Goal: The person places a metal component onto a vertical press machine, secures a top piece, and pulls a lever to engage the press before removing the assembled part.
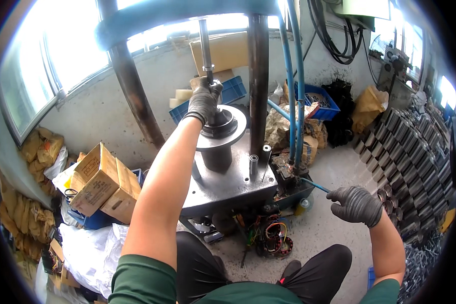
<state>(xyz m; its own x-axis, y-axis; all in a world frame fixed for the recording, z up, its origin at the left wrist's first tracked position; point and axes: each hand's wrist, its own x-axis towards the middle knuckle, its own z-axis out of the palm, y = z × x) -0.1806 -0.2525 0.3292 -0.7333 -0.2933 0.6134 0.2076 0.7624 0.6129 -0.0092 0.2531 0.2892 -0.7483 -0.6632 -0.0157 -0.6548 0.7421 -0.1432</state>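
Observation:
My left hand (pixel 204 103), in a dark grey work glove, reaches up to the middle of a press. Its fingers are closed round a metal part (pixel 216 84) just below the press's upright steel rod (pixel 204 45); the palm hides most of that part. Under the hand sits a dark stepped ring on a round steel flange (pixel 239 124), carried by a thick cylinder (pixel 218 158). To the right, my right hand (pixel 358 206), in a matching glove, is closed on the end of a thin blue lever (pixel 314 184) that runs out from the base of the press.
Two short metal tubes (pixel 254 164) stand on the press table (pixel 225 191), near a dark column (pixel 258 81). Blue hoses (pixel 298 76) rise beside it. Stacked metal tubes (pixel 405 157) line the right. Cardboard boxes (pixel 99 185) stand left; coiled wires (pixel 274 238) lie below the table.

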